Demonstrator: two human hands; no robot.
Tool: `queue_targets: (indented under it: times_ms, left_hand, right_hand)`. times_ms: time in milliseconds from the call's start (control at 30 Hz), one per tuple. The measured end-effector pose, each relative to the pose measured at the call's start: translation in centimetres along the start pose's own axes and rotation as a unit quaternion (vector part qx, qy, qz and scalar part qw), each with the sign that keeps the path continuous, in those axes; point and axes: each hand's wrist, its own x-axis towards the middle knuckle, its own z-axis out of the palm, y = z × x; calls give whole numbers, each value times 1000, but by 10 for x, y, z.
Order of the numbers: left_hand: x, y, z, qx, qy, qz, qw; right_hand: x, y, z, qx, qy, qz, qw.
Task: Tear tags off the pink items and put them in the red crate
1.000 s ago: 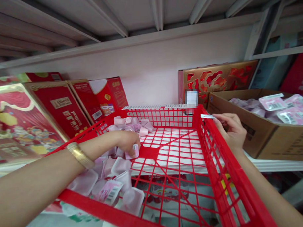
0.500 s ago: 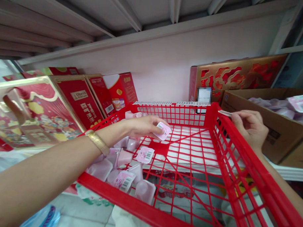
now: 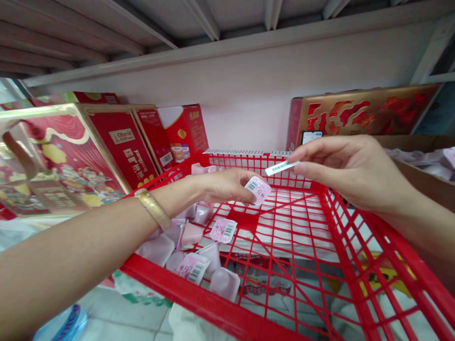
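Note:
My left hand [image 3: 230,186], with a gold bracelet at the wrist, is closed on a small pink cup [image 3: 258,190] whose printed lid faces me, a barcode on it. Between the thumb and fingers of my right hand [image 3: 343,166] is a white barcode sticker [image 3: 281,167], held just up and to the right of that cup, apart from it. Both hands are over a red plastic basket [image 3: 202,295]. Several similar pink cups lie in its left part, one of them lid up with a barcode [image 3: 223,231].
Red and gold gift boxes [image 3: 114,144] stand at the left, and a gold and red box [image 3: 363,116] at the back right. A cardboard box [image 3: 417,171] of more cups is at the right. A phone [image 3: 311,135] leans behind the basket; shelf beams [image 3: 203,17] run overhead.
My right hand has moved left from the basket's right rim toward the cup, bringing the barcode sticker. The cup in my left hand has turned slightly, so its barcode shows.

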Motion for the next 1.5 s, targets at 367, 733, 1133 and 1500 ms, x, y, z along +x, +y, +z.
queue_targets:
  times_ms: [367,733,1133,1500]
  left_hand:
    - [-2,10,10,-92,-23,43,995]
    - [0,11,16,-37,33,61,997]
    - [-1,18,24,-37,88,90,991]
    - [4,15,30,-140,121,98,978]
  right_hand:
    - [4,29,5,4,-142,72,987]
    - [4,29,9,-62,-133,56,988]
    - [2,25,9,-105,-117,39,987]
    - [0,22,11,-135,-152,45,978]
